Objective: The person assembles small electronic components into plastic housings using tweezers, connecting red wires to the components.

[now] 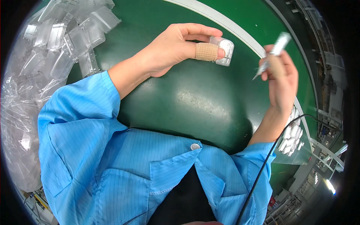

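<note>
My left hand [170,48] holds a small clear plastic case [226,61] with rounded corners above the green worktop. The thumb, wrapped in a tan bandage, presses on the case's face, and the fingers curl behind it. To the right, my right hand [284,84] is raised, its fingers closed round a slim silver-white tool [281,42]. A thin pointed tip sticks out of the tool, down and to the left. Motion blurs this tool, so its exact kind is unclear. A tan wrap covers the right thumb too. Tool and case are apart.
A heap of clear plastic cases [77,39] lies at the far left, beside a large clear plastic bag [22,127]. By my right forearm sits a pile of small white-silver pieces [291,138]. A black cable [258,170] runs past my right sleeve. A pale curved strip [225,24] crosses the green worktop [191,105].
</note>
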A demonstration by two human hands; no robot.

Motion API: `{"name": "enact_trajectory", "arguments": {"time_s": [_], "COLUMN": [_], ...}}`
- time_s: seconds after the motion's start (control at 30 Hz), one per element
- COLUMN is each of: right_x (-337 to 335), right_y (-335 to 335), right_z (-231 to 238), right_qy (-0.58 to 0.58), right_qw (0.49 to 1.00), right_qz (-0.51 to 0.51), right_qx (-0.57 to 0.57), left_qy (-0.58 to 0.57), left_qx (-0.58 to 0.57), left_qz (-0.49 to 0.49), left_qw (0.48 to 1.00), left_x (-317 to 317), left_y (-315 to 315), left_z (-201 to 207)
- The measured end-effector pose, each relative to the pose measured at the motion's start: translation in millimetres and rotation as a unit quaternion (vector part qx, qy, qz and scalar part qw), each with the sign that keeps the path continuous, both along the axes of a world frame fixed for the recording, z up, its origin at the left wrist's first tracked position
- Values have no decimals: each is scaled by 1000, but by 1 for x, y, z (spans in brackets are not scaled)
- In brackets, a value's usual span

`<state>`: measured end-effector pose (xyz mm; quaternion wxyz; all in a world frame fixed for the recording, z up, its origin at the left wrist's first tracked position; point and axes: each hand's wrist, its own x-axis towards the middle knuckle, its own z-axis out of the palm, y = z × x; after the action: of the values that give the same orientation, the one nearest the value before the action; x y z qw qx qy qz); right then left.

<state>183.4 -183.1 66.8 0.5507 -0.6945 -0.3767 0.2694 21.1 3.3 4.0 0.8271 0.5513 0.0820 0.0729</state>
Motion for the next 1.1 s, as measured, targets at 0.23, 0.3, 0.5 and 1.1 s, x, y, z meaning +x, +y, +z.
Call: {"name": "enact_trajectory", "arguments": {"time_s": [0.23, 0.3, 0.5, 1.1], "right_x": [-40, -41, -39, -8], "right_y": [19, 18, 18, -11], "right_z": [-16, -18, -21, -26], "right_qy": [-42, -37, -29, -205], "right_qw": [978, 979, 984, 970], "right_qz": [56, 67, 70, -121], "right_qx": [198, 190, 160, -45], "left_qy": [29, 25, 18, 16], "left_qx": [31, 35, 52, 30], "left_qz": [1, 1, 7, -18], "left_qw": [999, 999, 998, 999], "left_x": [-2, -2, -1, -1], "left_y": [-2, -4, -4, -4], "left_z": [-4, -5, -6, -6]}}
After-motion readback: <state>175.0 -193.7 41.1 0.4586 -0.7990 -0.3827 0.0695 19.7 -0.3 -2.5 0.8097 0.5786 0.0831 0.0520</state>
